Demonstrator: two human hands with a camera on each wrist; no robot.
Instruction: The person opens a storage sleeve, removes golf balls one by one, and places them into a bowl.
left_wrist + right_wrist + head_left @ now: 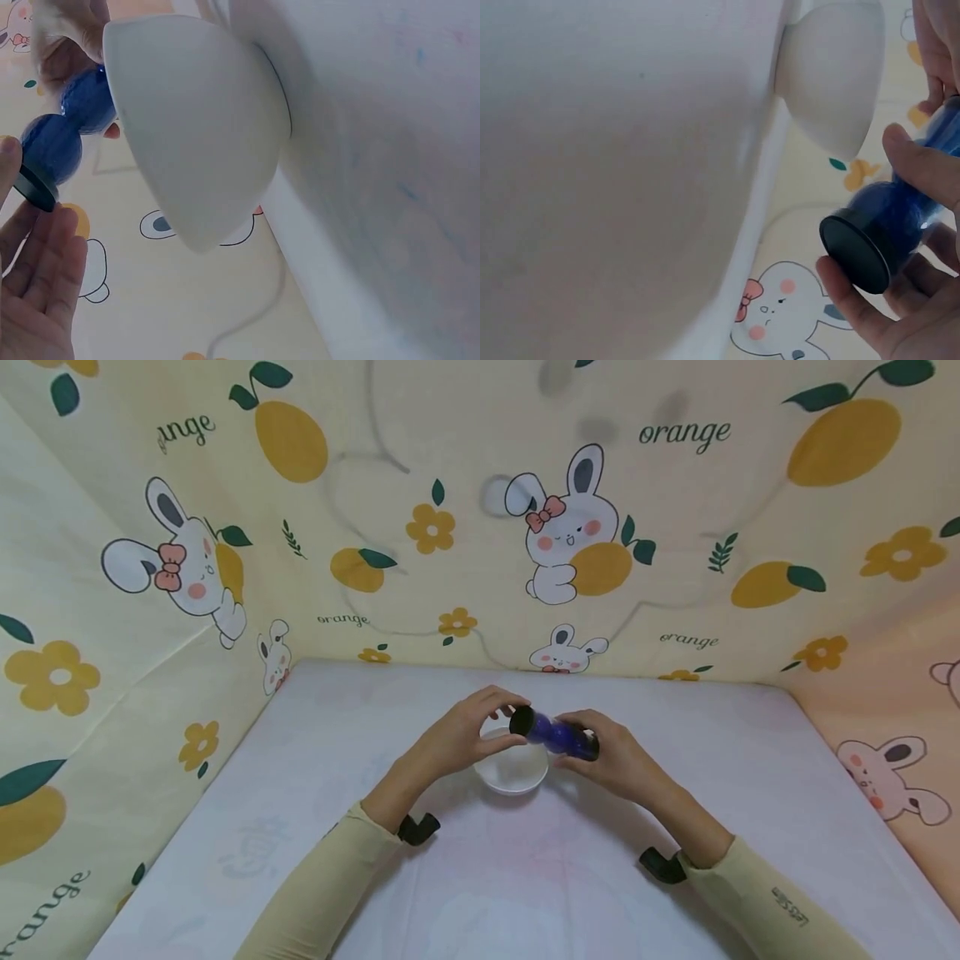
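A blue, see-through hourglass (557,735) with black end caps is held tilted between both hands, above and close to a white bowl (513,775). At its left end, the fingertips and thumb of my left hand (461,737) hold the cap (36,187). My right hand (618,758) grips the other end, its thumb (926,166) across the lower bulb and its fingers around the far side. The bowl stands upright on the table and is partly hidden by the hourglass and left hand in the head view.
The table (480,885) has a white cover. Behind and at both sides hang cloth walls (465,435) printed with rabbits and oranges. A black wrist mount (418,829) sticks out from the left sleeve, another (662,865) from the right.
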